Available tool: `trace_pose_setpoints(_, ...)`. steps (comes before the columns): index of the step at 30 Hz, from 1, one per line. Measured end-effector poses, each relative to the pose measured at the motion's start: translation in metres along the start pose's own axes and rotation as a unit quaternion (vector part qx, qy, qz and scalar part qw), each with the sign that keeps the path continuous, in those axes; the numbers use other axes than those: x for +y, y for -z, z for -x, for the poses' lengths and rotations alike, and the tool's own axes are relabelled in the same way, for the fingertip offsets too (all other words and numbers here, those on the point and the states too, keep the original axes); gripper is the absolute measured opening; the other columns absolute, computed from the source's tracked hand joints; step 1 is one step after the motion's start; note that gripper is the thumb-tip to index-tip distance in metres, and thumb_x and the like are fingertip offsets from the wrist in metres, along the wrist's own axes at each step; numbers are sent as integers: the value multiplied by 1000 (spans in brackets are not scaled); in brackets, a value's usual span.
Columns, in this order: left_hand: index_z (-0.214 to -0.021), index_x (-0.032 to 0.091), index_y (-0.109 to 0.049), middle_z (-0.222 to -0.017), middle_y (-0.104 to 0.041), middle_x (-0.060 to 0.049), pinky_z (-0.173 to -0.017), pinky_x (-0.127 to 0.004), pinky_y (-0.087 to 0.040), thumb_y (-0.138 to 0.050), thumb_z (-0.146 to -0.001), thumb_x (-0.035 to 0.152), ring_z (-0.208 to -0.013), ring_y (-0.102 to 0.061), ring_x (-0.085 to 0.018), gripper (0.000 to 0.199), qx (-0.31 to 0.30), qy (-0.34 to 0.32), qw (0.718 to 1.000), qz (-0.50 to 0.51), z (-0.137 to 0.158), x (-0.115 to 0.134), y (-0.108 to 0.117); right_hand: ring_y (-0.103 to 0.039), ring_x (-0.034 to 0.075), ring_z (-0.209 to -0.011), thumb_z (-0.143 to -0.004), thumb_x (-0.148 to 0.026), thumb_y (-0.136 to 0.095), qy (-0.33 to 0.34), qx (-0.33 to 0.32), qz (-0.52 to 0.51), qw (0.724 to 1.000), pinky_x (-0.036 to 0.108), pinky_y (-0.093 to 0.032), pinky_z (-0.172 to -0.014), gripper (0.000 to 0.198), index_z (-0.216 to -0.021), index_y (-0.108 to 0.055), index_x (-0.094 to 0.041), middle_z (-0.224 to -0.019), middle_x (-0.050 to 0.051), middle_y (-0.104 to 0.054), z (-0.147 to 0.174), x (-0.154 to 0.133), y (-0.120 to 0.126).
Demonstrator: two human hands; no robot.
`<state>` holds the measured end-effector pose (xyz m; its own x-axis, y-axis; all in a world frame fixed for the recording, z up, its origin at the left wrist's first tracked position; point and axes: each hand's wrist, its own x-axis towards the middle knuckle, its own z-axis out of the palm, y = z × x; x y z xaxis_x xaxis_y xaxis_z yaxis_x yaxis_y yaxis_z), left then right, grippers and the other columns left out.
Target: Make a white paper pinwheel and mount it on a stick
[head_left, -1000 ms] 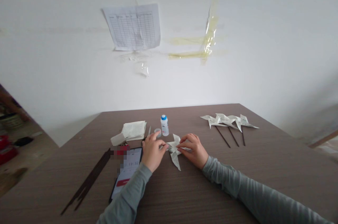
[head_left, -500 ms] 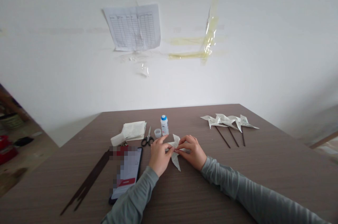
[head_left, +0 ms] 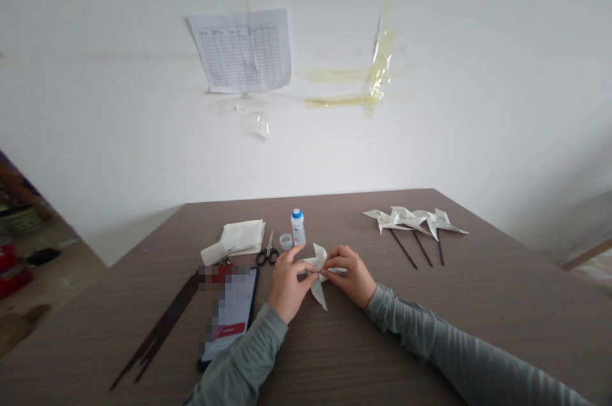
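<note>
Both of my hands now meet at the centre of the folded paper pinwheel [head_left: 317, 271], which lies flat on the table [head_left: 430, 329] just in front of me. A second ago my left hand [head_left: 287, 282] sat further left, over the scissors [head_left: 268, 254] and the small cap [head_left: 285, 241]; it has since moved in, and both are uncovered. I judge the work has gone from reaching to pressing the paper's middle. Left hand: fingers curled, thumb and fingertips pinching the pinwheel's centre — not wide open. Right hand [head_left: 348, 273]: likewise half-curled, fingertips pressing the same centre from the other side. Glue bottle [head_left: 298, 227] stands just behind; finished pinwheels [head_left: 414, 220] lie well apart to the right.
</note>
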<state>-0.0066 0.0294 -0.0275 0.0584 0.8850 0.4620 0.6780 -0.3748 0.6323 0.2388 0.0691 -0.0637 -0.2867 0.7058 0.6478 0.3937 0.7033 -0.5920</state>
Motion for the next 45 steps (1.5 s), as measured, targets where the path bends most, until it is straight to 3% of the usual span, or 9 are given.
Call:
trace_pose_setpoints(3, -91, 33, -102, -168, -91, -13, -140, -77, -65, -105, -93, 12, -157, -83, -46, 22, -3, 1, 1000, 1, 0, 0, -1, -87, 31, -104, -108, -35, -101, -1, -1, 6, 1000, 49, -69, -104, 7, -101, -101, -34, -108, 7, -93, 1, -2, 1)
trace_pose_setpoints(11, -93, 33, -103, -168, -90, -13, -141, -77, -65, -102, -97, 18, -158, -81, -46, 16, -12, 1, 1000, -11, -1, -1, -4, -88, 32, -103, -106, -32, -102, -30, -11, 15, 999, 61, -62, -128, 8, -100, -100, -37, -98, 2, -95, 2, -8, 2)
trace_pose_setpoints(19, -97, 30, -101, -145, -95, -14, -132, -78, -67, -94, -103, 13, -144, -82, -46, 19, 28, -9, 994, -101, -4, 0, -4, -89, 32, -98, -102, -31, -104, -47, 10, 7, 999, 56, -68, -113, 9, -96, -98, -34, -95, 4, -94, 1, -5, 4)
trace_pose_setpoints(24, -94, 27, -96, -140, -93, -16, -134, -87, -60, -91, -104, 13, -139, -80, -48, 18, 42, -20, 990, -131, -9, 3, -1, -89, 33, -100, -105, -37, -102, -52, 12, -3, 999, 53, -70, -108, 13, -95, -96, -31, -98, 8, -96, 1, -4, 6)
trace_pose_setpoints(29, -95, 26, -95, -139, -92, -18, -136, -90, -55, -87, -105, 10, -140, -77, -49, 20, 36, -11, 987, -154, -12, 9, -2, -88, 34, -105, -107, -33, -98, -58, -3, -8, 998, 51, -69, -105, 9, -98, -97, -31, -103, 9, -96, 1, -2, 9)
trace_pose_setpoints(35, -116, 26, -101, -145, -93, -19, -137, -91, -56, -93, -103, 14, -147, -77, -52, 20, 22, 12, 983, -181, -10, 12, -5, -86, 35, -114, -103, -27, -100, -84, -11, -12, 996, 53, -68, -110, 5, -99, -99, -31, -111, 10, -94, 3, 4, 8)
trace_pose_setpoints(41, -97, 26, -96, -147, -94, -18, -135, -91, -57, -99, -100, 15, -147, -77, -52, 11, 9, 15, 985, -173, -8, 7, -8, -83, 35, -114, -101, -30, -101, -76, -7, -6, 997, 54, -67, -109, 4, -98, -100, -31, -114, 11, -92, 4, 6, 5)
trace_pose_setpoints(45, -100, 27, -97, -151, -93, -17, -135, -85, -61, -98, -100, 12, -150, -78, -51, 15, 13, 23, 989, -146, -8, 8, -10, -84, 37, -119, -98, -26, -102, -82, -1, 10, 997, 57, -69, -111, 6, -98, -101, -32, -119, 13, -92, 5, 8, 4)
